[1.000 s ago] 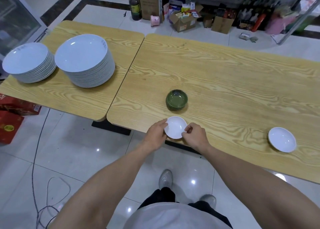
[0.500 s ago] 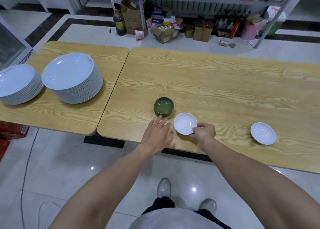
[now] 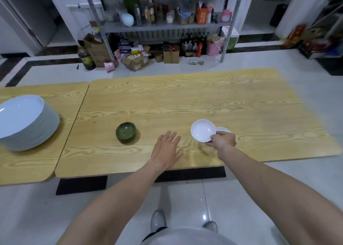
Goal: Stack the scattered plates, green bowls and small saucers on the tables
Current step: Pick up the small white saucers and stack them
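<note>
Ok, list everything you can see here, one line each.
left table: one, light wood, left of view
right table: one, light wood, beside it, centre
plate stack: one, white, left table, cut by frame edge
green bowl: one, dark green, right table, near its front
held saucer: one, white, tilted above the right table
second saucer: one, white, right table, mostly hidden behind the held saucer
shelf unit: one, grey metal, behind the tables, holding bottles
cardboard boxes: several, brown, floor under the shelf
dark bottle: one, floor left of the boxes
left hand: fingers straight, over the right table's front
right hand: pinches the held saucer's rim
</note>
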The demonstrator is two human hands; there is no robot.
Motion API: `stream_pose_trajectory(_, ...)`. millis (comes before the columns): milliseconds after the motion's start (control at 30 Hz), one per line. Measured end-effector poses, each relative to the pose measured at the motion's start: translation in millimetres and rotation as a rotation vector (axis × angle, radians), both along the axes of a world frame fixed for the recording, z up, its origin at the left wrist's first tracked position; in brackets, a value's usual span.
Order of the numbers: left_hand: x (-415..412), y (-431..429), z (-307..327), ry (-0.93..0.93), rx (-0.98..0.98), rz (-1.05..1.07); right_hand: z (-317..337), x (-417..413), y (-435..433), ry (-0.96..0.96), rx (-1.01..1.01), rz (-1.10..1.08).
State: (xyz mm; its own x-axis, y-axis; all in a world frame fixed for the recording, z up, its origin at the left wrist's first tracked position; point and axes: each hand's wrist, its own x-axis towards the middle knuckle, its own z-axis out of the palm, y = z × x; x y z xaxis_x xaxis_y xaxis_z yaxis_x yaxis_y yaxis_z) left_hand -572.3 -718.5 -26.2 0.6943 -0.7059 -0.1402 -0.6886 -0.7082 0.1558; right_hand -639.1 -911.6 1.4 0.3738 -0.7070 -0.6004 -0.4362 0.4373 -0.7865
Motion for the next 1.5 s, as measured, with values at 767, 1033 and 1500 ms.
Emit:
stream_pose_trajectory(767, -28.1, -180.3, -43.3, 0.587, -0.442, 0.512, -14.1, -66.1, -148.3, 0.009, 0.036, -0.195)
stream_pose_trajectory(1033, -12.9, -195.6, -63.9, 0.67, -0.485, 0.627, -20.3, -44.6, -158.4, 0.017, 0.055, -0.185)
stream_pose_trajectory(1500, 8.5, -153.8, -34.8, 0.816, -0.864, 0.918, -16.2, -7.1, -132.7, 0.02, 0.069, -0.072)
